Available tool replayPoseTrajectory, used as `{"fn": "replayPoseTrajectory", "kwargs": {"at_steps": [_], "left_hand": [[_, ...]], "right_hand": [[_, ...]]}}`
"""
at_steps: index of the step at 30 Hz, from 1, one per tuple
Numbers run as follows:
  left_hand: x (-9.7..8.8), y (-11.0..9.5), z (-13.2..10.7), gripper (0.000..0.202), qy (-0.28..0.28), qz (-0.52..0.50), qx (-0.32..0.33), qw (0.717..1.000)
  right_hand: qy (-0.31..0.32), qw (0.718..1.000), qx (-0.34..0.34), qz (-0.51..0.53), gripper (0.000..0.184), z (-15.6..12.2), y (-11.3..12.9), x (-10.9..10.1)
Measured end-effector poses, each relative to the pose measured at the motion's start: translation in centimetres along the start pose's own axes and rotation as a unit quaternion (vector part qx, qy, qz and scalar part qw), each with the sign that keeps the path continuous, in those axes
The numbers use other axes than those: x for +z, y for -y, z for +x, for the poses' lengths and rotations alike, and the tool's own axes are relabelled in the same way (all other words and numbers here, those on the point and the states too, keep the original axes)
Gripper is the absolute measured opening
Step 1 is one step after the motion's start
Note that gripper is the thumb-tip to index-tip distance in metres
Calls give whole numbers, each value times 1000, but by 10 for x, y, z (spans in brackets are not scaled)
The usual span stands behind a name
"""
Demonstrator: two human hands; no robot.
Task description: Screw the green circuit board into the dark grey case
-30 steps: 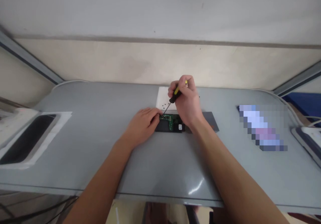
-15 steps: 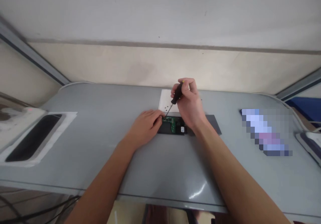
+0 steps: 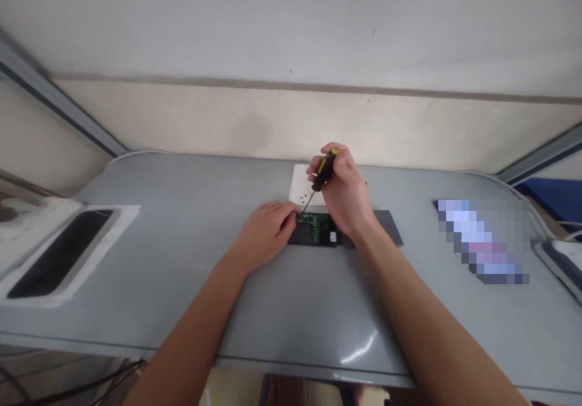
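Note:
My right hand [image 3: 343,188] is closed around the black and yellow handle of a screwdriver [image 3: 325,168]. Its thin shaft slants down to the left, with the tip at the upper left of a green circuit board [image 3: 315,227]. That board sits in an opened black phone [image 3: 304,235], which lies flat on the table. My left hand [image 3: 268,230] grips the phone's left end between thumb and fingers. Beside the phone, partly under my right wrist, lies a dark flat panel [image 3: 387,227]. Several tiny screws [image 3: 304,199] rest on a white sheet [image 3: 299,179] just behind the phone.
The grey table [image 3: 182,230] ends at a pale wall behind. At the left, a black slab [image 3: 66,253] lies on white paper. A blurred-out device [image 3: 484,242] lies at the right, near a cable and a dark-edged object [image 3: 561,266].
The screwdriver handle has turned in my right hand, so more of its yellow part shows. The tip stays on the board and my left hand keeps its hold. The view has shifted slightly.

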State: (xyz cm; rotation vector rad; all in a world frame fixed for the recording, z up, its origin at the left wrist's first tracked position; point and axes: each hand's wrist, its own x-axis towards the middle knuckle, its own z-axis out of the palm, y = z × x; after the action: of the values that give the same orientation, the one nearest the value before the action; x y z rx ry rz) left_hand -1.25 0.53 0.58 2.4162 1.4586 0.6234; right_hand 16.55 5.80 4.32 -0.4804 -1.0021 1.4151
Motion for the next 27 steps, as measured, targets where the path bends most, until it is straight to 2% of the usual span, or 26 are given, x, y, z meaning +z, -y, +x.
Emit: {"fn": "replayPoseTrajectory", "kwargs": {"at_steps": [4,11,27], "left_hand": [[0,0,0,25,-1,-5,2,1000],[0,0,0,24,-2,-11,-4,1000],[1,1,1,24,-5,-5,-2,1000]], "right_hand": [[-10,1000,8,0,35,0,0,2],[-13,1000,5,21,34,-4,3,9],[-11,999,-25,-19,35,-5,0,13]]}}
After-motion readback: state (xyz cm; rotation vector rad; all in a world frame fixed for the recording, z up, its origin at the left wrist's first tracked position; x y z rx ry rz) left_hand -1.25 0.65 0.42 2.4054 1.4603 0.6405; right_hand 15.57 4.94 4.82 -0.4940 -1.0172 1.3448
